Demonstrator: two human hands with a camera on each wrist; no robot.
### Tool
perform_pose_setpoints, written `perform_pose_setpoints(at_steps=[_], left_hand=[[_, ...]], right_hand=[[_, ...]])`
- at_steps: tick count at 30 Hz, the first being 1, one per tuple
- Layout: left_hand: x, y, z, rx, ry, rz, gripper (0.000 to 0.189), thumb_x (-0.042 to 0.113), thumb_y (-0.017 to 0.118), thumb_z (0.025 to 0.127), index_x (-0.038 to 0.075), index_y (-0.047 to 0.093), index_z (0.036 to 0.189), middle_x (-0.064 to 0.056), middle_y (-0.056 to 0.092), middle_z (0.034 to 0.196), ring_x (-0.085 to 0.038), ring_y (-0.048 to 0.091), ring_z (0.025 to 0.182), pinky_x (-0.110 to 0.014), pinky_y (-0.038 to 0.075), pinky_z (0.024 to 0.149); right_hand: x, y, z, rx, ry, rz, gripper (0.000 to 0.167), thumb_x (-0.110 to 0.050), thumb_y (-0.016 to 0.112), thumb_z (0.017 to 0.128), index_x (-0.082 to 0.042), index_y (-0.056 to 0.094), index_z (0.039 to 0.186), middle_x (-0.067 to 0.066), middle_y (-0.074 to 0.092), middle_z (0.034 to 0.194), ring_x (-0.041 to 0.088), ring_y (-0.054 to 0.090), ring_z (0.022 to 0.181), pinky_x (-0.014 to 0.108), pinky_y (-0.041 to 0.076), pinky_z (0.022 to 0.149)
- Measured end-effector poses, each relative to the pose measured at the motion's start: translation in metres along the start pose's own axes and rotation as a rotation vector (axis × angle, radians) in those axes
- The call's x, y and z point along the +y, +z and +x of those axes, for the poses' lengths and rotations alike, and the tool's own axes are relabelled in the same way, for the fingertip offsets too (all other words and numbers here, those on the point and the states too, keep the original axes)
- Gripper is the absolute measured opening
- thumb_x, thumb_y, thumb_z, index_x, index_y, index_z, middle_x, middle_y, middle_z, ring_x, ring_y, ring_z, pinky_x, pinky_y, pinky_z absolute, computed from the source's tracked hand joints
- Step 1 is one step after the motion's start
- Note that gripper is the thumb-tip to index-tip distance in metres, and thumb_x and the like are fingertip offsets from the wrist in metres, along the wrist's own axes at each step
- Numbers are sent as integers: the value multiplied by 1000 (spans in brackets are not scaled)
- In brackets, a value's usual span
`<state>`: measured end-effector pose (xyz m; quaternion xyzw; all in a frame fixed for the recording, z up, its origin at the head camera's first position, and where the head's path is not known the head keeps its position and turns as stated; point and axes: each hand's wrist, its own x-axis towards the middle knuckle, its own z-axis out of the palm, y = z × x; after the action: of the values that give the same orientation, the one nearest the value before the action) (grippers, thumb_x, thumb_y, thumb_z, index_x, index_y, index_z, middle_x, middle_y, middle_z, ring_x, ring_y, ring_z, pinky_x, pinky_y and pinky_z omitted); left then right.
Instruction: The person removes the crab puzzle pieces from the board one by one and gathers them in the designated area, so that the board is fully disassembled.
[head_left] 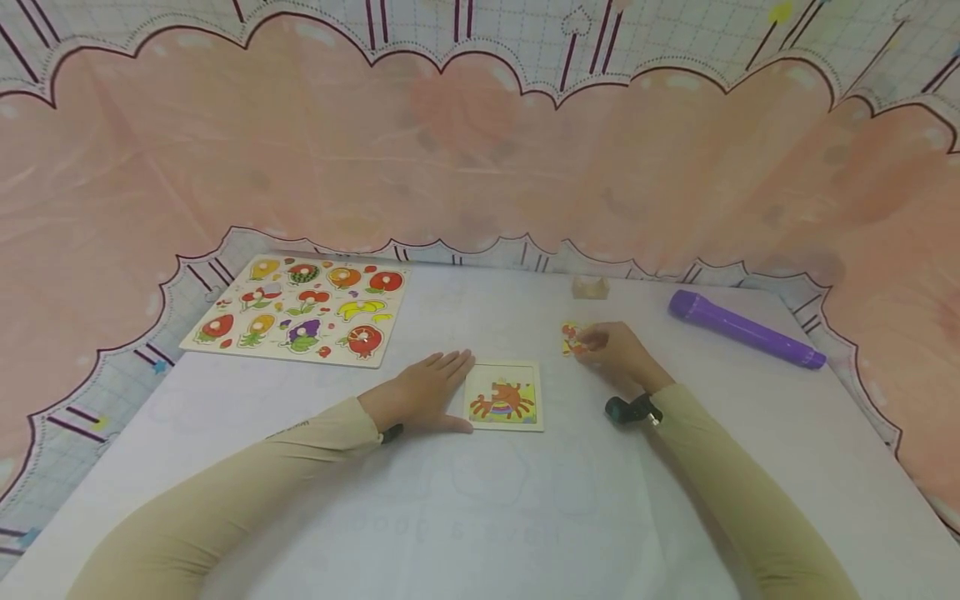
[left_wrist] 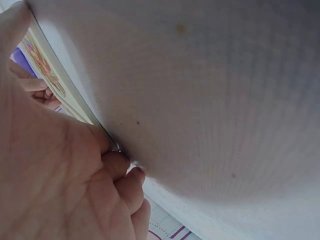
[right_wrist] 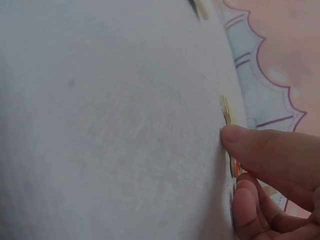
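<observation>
Your left hand [head_left: 423, 392] lies flat, fingers straight, against the crab puzzle board [head_left: 504, 397]; your right hand [head_left: 618, 350] pinches a puzzle piece [head_left: 570, 340] at its fingertips.

Two arms in long, snug beige/tan sleeves, reaching to the wrists. Left sleeve has small dark lettering near the cuff, at about 9 o'clock from the left hand [head_left: 426, 390]; too small to read. Small black device strapped at each wrist: low black tab on the left, bulkier black unit with a silvery bit on the right, at 5 o'clock from the right hand [head_left: 617, 348]. Hands bare.
</observation>
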<state>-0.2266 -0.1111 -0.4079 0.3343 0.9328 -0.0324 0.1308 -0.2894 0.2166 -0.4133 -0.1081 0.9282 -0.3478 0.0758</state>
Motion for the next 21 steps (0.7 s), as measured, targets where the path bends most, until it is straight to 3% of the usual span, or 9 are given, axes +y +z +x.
perform_pose_setpoints(at_steps=[13, 21], left_hand=[[1, -1, -1, 12, 7, -13, 102, 70, 52, 81, 4, 16, 150, -12, 16, 158, -28, 17, 146, -43, 18, 120], [3, -3, -3, 6, 0, -11, 101, 69, 53, 81, 4, 17, 150, -12, 16, 158, -27, 17, 146, -43, 18, 120]], right_hand=[[-2, -2, 0, -18, 7, -56, 34, -15, 70, 83, 1, 66, 112, 21, 65, 113, 32, 59, 100, 41, 50, 86], [-5, -3, -6, -21, -21, 53, 41, -14, 70, 82, 3, 60, 119, 22, 64, 117, 33, 61, 106, 41, 51, 91]])
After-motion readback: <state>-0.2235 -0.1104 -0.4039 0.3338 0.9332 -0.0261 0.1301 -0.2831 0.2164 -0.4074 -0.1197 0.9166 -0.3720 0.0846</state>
